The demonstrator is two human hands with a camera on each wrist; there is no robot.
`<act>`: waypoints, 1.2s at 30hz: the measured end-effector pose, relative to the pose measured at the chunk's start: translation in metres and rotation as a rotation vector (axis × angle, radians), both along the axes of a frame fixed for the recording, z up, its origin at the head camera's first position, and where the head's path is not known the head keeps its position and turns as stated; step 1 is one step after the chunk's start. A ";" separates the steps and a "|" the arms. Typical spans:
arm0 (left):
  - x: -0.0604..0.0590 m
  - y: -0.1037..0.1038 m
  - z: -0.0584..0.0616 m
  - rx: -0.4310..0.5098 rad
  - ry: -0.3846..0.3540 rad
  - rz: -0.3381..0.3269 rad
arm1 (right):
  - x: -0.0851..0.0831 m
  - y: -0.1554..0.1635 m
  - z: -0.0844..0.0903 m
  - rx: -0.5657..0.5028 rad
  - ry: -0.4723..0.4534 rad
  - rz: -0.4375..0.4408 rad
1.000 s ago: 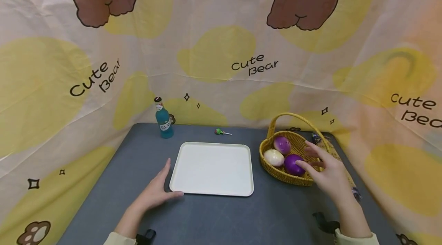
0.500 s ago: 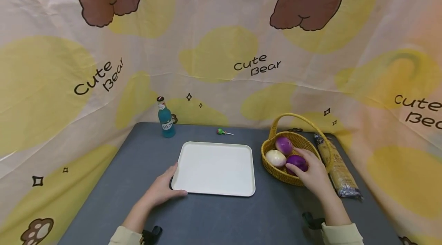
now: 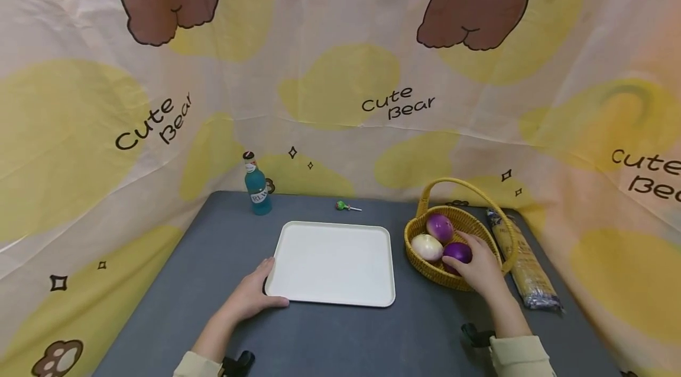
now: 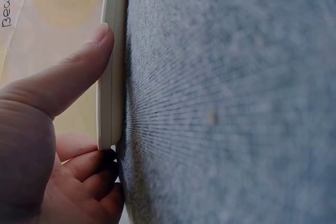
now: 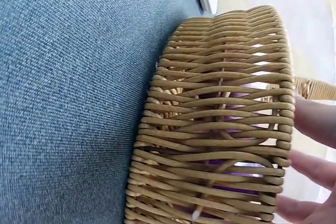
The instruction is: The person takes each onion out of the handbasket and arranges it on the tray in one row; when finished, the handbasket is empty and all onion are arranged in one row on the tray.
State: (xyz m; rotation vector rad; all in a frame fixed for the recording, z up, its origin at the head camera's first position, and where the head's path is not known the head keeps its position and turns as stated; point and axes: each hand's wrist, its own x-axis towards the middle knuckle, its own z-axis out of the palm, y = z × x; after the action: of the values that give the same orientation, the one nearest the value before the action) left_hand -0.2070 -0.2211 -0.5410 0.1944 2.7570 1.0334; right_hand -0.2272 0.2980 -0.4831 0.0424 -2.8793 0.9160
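Observation:
My right hand (image 3: 467,257) reaches into a woven yellow basket (image 3: 422,266) and curls over a dark purple ball-shaped vegetable (image 3: 452,249). A white one (image 3: 427,246) and a purple-and-white one (image 3: 439,227) lie beside it. In the right wrist view the basket wall (image 5: 220,129) fills the frame, with fingers (image 5: 315,127) over its rim and purple (image 5: 247,174) showing through the weave. My left hand (image 3: 268,287) pinches the front-left corner of a white tray (image 3: 332,262); the left wrist view shows the thumb (image 4: 84,66) on top of the tray edge (image 4: 113,3) and fingers curled beneath.
A blue bottle (image 3: 257,191) stands at the back left of the grey table (image 3: 340,335). A small lollipop (image 3: 343,206) lies behind the tray. A long wrapped packet (image 3: 524,267) lies right of the basket. Printed cloth walls enclose the table.
My right hand moved from the basket's right side into it and closed over the dark purple vegetable. My left hand slid from beside the tray onto its corner.

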 end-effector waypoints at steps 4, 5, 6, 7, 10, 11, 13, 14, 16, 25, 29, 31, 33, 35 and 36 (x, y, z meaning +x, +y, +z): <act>0.002 0.001 0.002 0.004 -0.015 0.012 | -0.003 0.000 -0.005 0.005 -0.053 0.024; 0.002 0.001 0.002 0.001 -0.013 0.011 | -0.004 0.000 -0.006 0.006 -0.069 0.029; 0.003 0.002 0.003 0.002 -0.012 0.012 | -0.004 0.000 -0.006 0.009 -0.084 0.030; 0.003 0.002 0.004 0.002 -0.010 0.012 | -0.005 0.000 -0.006 0.012 -0.099 0.030; 0.003 0.002 0.005 -0.002 -0.010 0.009 | -0.006 0.000 -0.005 0.021 -0.139 0.017; 0.002 0.002 0.005 -0.005 -0.009 0.008 | -0.007 0.000 -0.005 0.028 -0.148 0.012; 0.002 0.002 0.004 -0.004 -0.016 0.010 | -0.007 0.000 -0.003 0.036 -0.168 0.002; 0.002 0.002 0.004 -0.003 -0.018 0.012 | -0.008 0.000 -0.003 0.040 -0.175 0.000; 0.002 0.002 0.004 -0.002 -0.021 0.016 | -0.009 0.000 -0.003 0.048 -0.190 0.001; 0.002 0.000 0.002 0.002 -0.009 0.032 | -0.007 -0.002 0.002 0.056 -0.187 -0.020; 0.002 0.000 0.002 0.000 -0.009 0.033 | -0.003 -0.004 0.007 0.051 -0.155 -0.029; 0.002 0.000 0.001 0.001 -0.009 0.035 | -0.002 -0.006 0.010 0.041 -0.147 -0.033; 0.002 0.000 0.001 -0.001 -0.006 0.036 | 0.000 -0.007 0.013 0.034 -0.141 -0.036; 0.002 0.000 0.001 0.001 -0.003 0.038 | 0.002 -0.009 0.018 0.027 -0.130 -0.040; 0.002 0.000 0.001 0.001 -0.001 0.040 | 0.003 -0.010 0.020 0.026 -0.122 -0.041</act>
State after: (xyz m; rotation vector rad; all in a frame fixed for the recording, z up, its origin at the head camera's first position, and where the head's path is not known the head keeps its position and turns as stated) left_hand -0.2049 -0.2210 -0.5403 0.1395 2.7697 1.0444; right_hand -0.2246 0.2882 -0.4631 -0.0723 -2.9917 0.9040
